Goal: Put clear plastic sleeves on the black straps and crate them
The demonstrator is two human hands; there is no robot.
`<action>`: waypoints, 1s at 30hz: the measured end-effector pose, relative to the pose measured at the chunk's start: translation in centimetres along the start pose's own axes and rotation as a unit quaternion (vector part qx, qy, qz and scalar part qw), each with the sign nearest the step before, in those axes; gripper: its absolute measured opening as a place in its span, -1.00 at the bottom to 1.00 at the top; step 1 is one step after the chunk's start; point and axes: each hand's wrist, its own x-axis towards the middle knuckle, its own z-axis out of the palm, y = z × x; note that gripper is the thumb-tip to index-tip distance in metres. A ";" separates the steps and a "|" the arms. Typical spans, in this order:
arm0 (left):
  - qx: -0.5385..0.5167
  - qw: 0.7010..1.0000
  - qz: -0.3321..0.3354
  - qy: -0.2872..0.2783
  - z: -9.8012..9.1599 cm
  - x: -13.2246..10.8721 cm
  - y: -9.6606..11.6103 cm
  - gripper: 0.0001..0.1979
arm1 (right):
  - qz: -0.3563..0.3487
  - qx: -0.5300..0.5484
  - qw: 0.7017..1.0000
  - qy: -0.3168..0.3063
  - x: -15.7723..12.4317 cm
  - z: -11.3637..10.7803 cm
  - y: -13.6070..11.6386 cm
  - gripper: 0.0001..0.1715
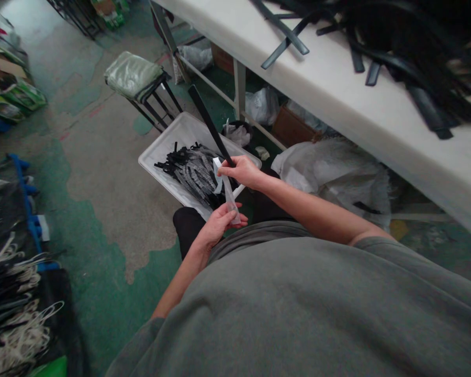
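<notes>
My right hand [244, 170] is closed around the lower end of a black strip [208, 121], which slants up and away to the left. Its thumb and fingertips also pinch the top of a whitish, see-through plastic sleeve [230, 192]. Lower down, my left hand [221, 224] grips the bottom end of that sleeve between thumb and fingers. Both hands are in front of my waist, above the near side of a white plastic bin [159, 170]. Inside the bin lies a pile of black strips [196, 173], many wrapped in similar see-through plastic.
A long white table [337, 94] on my right bears a heap of black strips [400, 47]. Beyond the bin stands a stool [135, 76] with a plastic-covered seat. Plastic sacks [337, 167] lie under the table. Bundles of cords [19, 314] are at lower left.
</notes>
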 end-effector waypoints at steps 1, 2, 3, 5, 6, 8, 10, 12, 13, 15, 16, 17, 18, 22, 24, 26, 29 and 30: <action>0.003 1.000 0.003 0.012 -0.1 0.1 -0.2 -0.62 | -0.002 -0.002 1.000 -0.001 0.0 0.0 0.1 -0.73; 0.006 1.000 0.004 0.024 -0.1 0.3 -0.5 -0.65 | -0.004 -0.003 1.000 -0.003 0.1 0.1 0.2 -0.73; 0.010 0.999 0.002 0.032 -0.2 0.4 -0.7 -0.66 | -0.006 -0.002 1.000 -0.006 0.1 0.2 0.3 -0.73; 0.027 0.999 -0.006 0.039 -0.5 0.7 -0.9 -0.69 | -0.005 0.001 1.000 -0.018 0.0 0.4 0.5 -0.72; 0.044 0.998 -0.009 0.037 -0.6 0.8 -0.9 -0.70 | -0.004 0.003 1.000 -0.026 -0.1 0.4 0.5 -0.72; 0.093 0.995 -0.009 0.031 -1.0 0.9 -0.7 -0.74 | 0.001 0.009 0.999 -0.046 -0.4 0.4 0.6 -0.69; 0.125 0.992 -0.008 0.030 -1.4 0.8 -0.5 -0.78 | 0.006 0.021 0.997 -0.070 -0.7 0.1 0.5 -0.65; 0.107 0.993 -0.012 0.042 -1.6 0.6 -0.4 -0.77 | -0.001 0.047 0.995 -0.085 -0.7 -0.3 0.3 -0.64; 0.078 0.995 -0.014 0.052 -1.7 0.6 -0.5 -0.75 | -0.009 0.060 0.995 -0.085 -0.7 -0.5 0.2 -0.65; 0.002 0.997 -0.009 0.076 -1.7 0.6 -0.5 -0.70 | -0.026 0.086 0.993 -0.072 -0.4 -1.0 -0.1 -0.64; -0.038 0.995 0.000 0.091 -1.8 0.7 -0.5 -0.70 | -0.029 0.097 0.993 -0.064 -0.2 -1.2 -0.4 -0.62; -0.078 0.991 0.010 0.105 -1.9 0.8 -0.4 -0.70 | -0.029 0.105 0.992 -0.060 -0.1 -1.4 -0.7 -0.61; -0.116 0.986 0.021 0.121 -2.0 0.9 -0.3 -0.70 | -0.025 0.113 0.991 -0.061 0.0 -1.6 -1.1 -0.61; -0.244 0.949 0.059 0.192 -3.2 1.5 1.1 -0.70 | 0.004 0.143 0.986 -0.091 -0.3 -2.2 -3.3 -0.62; -0.298 0.922 0.073 0.234 -3.9 1.6 2.0 -0.73 | 0.006 0.125 0.987 -0.098 -0.9 -2.4 -4.6 -0.63; -0.333 0.898 0.091 0.274 -4.7 1.7 2.9 -0.76 | 0.003 0.062 0.991 -0.116 -2.0 -2.5 -5.5 -0.58; -0.345 0.877 0.124 0.311 -5.7 1.8 3.8 -0.78 | -0.008 -0.099 0.982 -0.158 -4.2 -2.2 -5.9 -0.52; -0.348 0.873 0.132 0.315 -6.0 1.8 3.9 -0.79 | -0.018 -0.150 0.974 -0.170 -5.0 -2.0 -5.7 -0.52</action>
